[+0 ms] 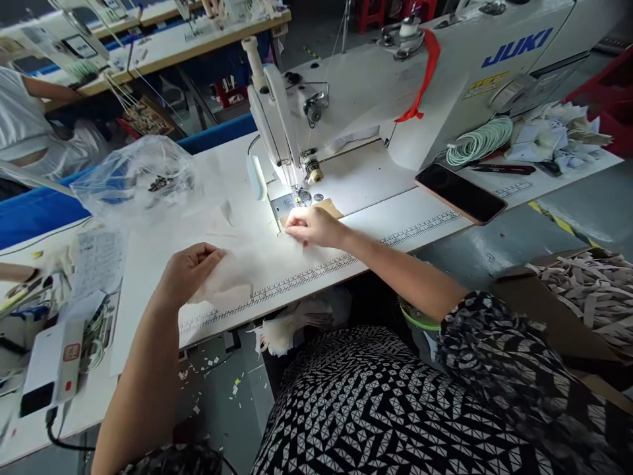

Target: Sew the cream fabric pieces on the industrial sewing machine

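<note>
Stretching from left to right, a white worktable [143, 260] is carrying a sewing machine [356, 92], its lamp shining on the needle area. A cardboard box [529, 307] is standing at the near right, holding a heap of pale strips [593, 300]. On the far left of the table, a clear plastic bag [133, 175] is lying crumpled. At the near left, the left hand [190, 274] is hovering over or resting on the table edge, thumb and fingers pressing together beside a sheer pale cloth [230, 280]; blur is hiding whether they are pinching it. The right hand [319, 227] is reaching just in front of the needle, its fingertips drawing together by a tan piece [333, 208]; I cannot tell whether they are gripping it. That piece is lying flat near the presser foot. Farther right, a phone [459, 192] is resting face up, and a red ribbon [426, 72] is hanging from the machine.
</note>
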`<state>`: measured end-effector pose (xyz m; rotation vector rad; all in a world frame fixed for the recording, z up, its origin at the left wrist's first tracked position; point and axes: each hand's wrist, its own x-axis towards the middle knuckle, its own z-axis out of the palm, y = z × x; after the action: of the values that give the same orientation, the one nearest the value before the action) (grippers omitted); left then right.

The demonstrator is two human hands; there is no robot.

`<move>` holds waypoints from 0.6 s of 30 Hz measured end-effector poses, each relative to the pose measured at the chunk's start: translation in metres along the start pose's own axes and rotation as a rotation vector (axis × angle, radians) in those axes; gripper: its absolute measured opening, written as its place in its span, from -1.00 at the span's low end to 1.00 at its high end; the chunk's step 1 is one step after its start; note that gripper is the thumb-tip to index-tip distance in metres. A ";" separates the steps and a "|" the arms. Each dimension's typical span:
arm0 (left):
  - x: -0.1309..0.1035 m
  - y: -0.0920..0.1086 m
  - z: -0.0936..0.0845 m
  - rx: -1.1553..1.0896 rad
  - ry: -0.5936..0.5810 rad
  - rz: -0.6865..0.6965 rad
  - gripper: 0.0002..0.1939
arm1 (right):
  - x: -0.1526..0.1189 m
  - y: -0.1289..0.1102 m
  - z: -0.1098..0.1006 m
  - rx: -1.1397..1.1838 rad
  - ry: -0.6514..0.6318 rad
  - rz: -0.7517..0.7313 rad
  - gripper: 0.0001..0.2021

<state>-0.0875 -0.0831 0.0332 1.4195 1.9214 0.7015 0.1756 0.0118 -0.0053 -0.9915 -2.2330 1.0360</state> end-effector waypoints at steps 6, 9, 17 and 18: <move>0.026 -0.009 0.010 0.792 0.197 0.260 -0.80 | -0.002 0.022 -0.009 -0.596 0.138 0.042 -0.81; 0.038 -0.008 0.014 0.879 0.146 0.438 -0.74 | -0.008 0.029 -0.012 -0.638 0.183 0.005 -0.79; 0.064 -0.016 0.021 0.671 0.256 0.422 -0.84 | -0.029 0.041 -0.038 -0.645 0.108 -0.172 -0.70; 0.064 -0.015 0.015 0.565 0.296 0.387 -0.89 | -0.029 0.040 -0.038 -0.661 0.073 -0.212 -0.69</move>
<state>-0.0991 -0.0246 0.0015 2.1807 2.2048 0.5851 0.2352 0.0246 -0.0177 -0.9832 -2.5999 0.1508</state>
